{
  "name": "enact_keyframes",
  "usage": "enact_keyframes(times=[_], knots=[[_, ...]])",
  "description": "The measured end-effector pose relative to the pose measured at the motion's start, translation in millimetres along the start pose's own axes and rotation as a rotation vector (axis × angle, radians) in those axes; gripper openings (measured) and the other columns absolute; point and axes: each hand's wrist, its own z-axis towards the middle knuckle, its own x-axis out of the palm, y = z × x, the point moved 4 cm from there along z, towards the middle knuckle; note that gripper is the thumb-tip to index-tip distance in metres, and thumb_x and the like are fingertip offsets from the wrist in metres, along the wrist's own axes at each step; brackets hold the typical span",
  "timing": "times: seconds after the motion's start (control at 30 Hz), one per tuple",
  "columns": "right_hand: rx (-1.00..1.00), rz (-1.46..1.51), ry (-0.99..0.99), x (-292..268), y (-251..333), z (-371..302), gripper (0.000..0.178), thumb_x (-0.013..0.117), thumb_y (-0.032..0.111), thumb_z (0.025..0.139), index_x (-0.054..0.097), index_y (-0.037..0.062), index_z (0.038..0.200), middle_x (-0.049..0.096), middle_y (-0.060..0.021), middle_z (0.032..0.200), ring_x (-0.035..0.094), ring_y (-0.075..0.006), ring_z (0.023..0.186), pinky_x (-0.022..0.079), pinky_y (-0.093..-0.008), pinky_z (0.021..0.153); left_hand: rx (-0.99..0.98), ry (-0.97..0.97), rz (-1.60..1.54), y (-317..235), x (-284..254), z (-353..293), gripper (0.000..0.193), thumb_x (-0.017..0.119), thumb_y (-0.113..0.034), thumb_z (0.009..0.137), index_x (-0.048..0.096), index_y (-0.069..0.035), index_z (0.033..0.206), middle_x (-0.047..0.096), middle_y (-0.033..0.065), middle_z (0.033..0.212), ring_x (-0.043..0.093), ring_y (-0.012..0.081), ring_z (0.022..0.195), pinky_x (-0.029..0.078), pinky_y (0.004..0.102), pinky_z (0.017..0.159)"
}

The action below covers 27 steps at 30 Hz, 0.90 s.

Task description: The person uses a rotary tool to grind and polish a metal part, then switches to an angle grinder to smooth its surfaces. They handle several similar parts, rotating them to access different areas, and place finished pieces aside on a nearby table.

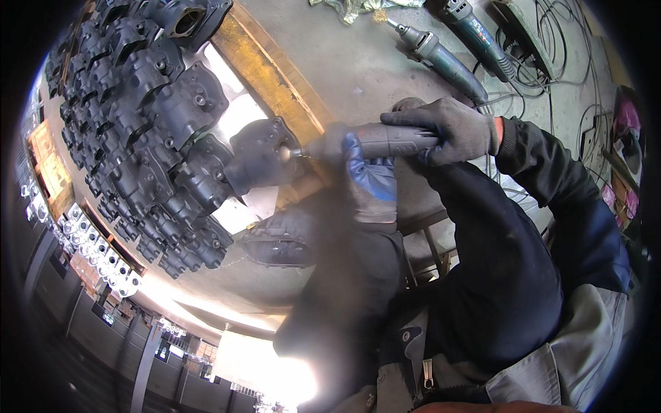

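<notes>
The right hand (461, 131) has its gloved fingers closed round the rear of the grinder (392, 141); the left hand (372, 182) wraps the body further forward, from below. Neither shows a gap. The grinder lies roughly level, its bit (297, 153) at the mouth of the near casting (258, 155), on the pile's near edge; how deep it reaches is unclear. The step looks like grinding that opening's edge. The next move seems to call for a steady two-handed grip and light pressure round the rim, since no hand braces the casting.

A loose casting (279, 251) limits room towards the person's left leg. Beyond, the yellow beam (268, 58) edges the pile (138, 131); bare floor (358, 72) lies past it, before two spare tools (447, 65) and cables (551, 41).
</notes>
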Motion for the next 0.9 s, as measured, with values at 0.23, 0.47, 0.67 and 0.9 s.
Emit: enact_keyframes(times=[0.23,0.47,0.67,0.9], knots=[[0.046,0.016,0.046,5.6,11.2,-1.9,0.083,0.075,0.016,0.067,0.061,0.0049,0.148,0.067,-0.0203,0.119,0.067,-0.0391,0.112,0.056,-0.0445,0.098,0.032,-0.069,-0.014,-4.6,-4.5,-19.5,0.054,0.074,-0.039,0.103,0.055,-0.010,0.145,0.061,0.0096,0.138,0.059,0.0249,0.130,0.049,0.0459,0.114],[-0.030,-0.014,-0.045,6.3,13.1,4.3,0.085,0.074,0.015,0.072,0.054,0.0019,0.154,0.073,-0.0250,0.123,0.074,-0.0396,0.107,0.059,-0.0445,0.098,0.098,-0.055,0.076,-8.0,0.5,-3.8,0.050,0.059,-0.052,0.108,0.063,-0.009,0.133,0.067,0.0080,0.130,0.063,0.0232,0.120,0.049,0.0422,0.111],[0.086,-0.006,0.112,6.2,8.8,4.7,0.085,0.074,0.015,0.072,0.054,-0.0004,0.153,0.070,-0.0253,0.128,0.073,-0.0384,0.113,0.058,-0.0441,0.100,0.053,-0.140,-0.037,-9.0,-7.5,-16.3,0.052,0.071,-0.042,0.104,0.055,-0.014,0.145,0.060,0.0106,0.138,0.058,0.0266,0.131,0.050,0.0479,0.112],[0.012,-0.030,-0.060,12.1,8.5,9.1,0.086,0.074,0.015,0.073,0.052,-0.0017,0.154,0.075,-0.0222,0.118,0.075,-0.0374,0.106,0.058,-0.0431,0.101,0.051,-0.108,0.096,-11.9,2.1,-4.9,0.054,0.072,-0.044,0.103,0.056,-0.013,0.145,0.060,0.0091,0.140,0.058,0.0250,0.131,0.047,0.0463,0.115]])
